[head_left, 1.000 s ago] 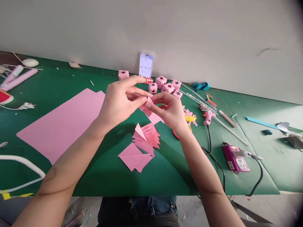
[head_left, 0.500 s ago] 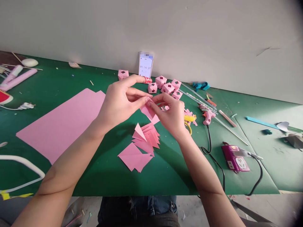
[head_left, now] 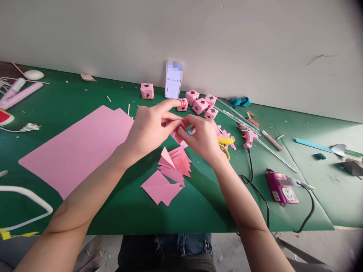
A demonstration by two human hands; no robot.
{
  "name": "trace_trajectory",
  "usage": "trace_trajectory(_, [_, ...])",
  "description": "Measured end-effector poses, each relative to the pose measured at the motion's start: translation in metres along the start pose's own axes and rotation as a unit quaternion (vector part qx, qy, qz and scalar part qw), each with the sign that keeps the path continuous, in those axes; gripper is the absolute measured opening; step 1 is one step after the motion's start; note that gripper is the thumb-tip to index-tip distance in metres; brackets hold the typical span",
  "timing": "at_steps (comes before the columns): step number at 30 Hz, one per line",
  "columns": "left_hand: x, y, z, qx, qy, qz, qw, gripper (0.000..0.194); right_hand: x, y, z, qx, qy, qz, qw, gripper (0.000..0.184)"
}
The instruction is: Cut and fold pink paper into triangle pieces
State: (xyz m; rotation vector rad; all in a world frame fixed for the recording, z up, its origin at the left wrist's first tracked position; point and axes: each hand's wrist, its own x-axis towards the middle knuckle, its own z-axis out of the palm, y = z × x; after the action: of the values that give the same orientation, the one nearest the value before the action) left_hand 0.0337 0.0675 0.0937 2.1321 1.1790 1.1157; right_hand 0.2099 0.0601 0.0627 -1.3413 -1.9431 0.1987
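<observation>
Between my two hands is a small piece of pink paper (head_left: 176, 138), partly hidden by the fingers. My left hand (head_left: 154, 122) pinches it between thumb and fingers, and its index finger, wrapped in a red patterned band, reaches out over the table. My right hand (head_left: 202, 133) pinches the same paper from the other side, fingertips close to the left thumb. Just below lie a fanned pile of folded pink paper pieces (head_left: 181, 162) and flat pink paper squares (head_left: 161, 189). Beyond the hands stand several pink paper polyhedra (head_left: 200, 106) with dark diamond holes.
A phone (head_left: 173, 80) showing a timer leans on the wall. Large pink sheets (head_left: 76, 147) lie left. Right of my hands are yellow-handled scissors (head_left: 226, 140), pink paper scraps, a pink glue gun (head_left: 249, 139), clear glue sticks and a purple power strip (head_left: 282, 189) with trailing cords.
My left hand has shifted slightly right and down, its banded finger now lower, in front of a paper polyhedron. Both hands still pinch the paper, which is more covered by fingers.
</observation>
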Motion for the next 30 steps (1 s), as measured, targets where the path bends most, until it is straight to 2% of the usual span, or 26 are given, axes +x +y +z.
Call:
trace_trajectory(3, [0.001, -0.001, 0.000, 0.001, -0.002, 0.000, 1.000, 0.029, 0.000, 0.002, 0.003, -0.014, 0.015, -0.006, 1.000, 0.015])
trace_trajectory(8, [0.004, -0.003, -0.002, -0.023, 0.009, -0.017, 1.000, 0.031, 0.000, 0.002, -0.003, 0.015, -0.014, -0.031, 0.999, 0.027])
trace_trajectory(15, [0.010, -0.010, -0.016, -0.201, -0.018, -0.083, 0.976, 0.038, 0.001, 0.004, -0.008, 0.018, 0.058, -0.026, 0.998, 0.032])
trace_trajectory(19, [0.011, -0.016, -0.017, -0.199, -0.054, -0.112, 0.972, 0.054, 0.001, 0.003, -0.007, 0.003, 0.068, -0.025, 0.997, 0.032])
trace_trajectory(22, [0.010, -0.015, -0.011, -0.188, -0.053, -0.111, 0.974, 0.056, 0.000, 0.000, -0.004, -0.007, 0.071, -0.028, 0.997, 0.031])
trace_trajectory(26, [0.009, -0.013, -0.005, -0.150, -0.037, -0.090, 0.984, 0.046, -0.001, -0.002, -0.004, 0.009, 0.043, -0.004, 0.999, 0.027])
trace_trajectory(30, [0.009, -0.012, -0.007, -0.092, -0.007, -0.064, 0.994, 0.030, 0.001, -0.003, -0.011, 0.070, -0.043, -0.005, 0.997, 0.025])
